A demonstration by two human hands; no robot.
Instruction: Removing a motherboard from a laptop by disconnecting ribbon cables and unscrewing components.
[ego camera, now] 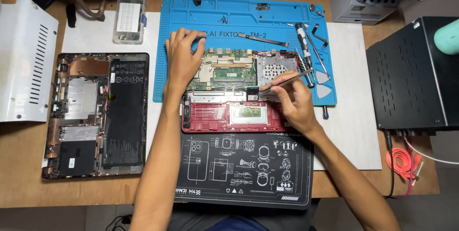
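Hands (184, 56) over opened red laptop (234, 92)

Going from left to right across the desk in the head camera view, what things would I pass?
White vented metal cover → opened dark laptop → left hand → opened red laptop → right hand holding tweezers → black box.

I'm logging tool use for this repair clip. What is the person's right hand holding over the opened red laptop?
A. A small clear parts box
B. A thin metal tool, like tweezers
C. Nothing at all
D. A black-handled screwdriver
B: the right hand grips a thin metal tool, its tip on the opened red laptop; the black-handled screwdriver lies on the blue mat.
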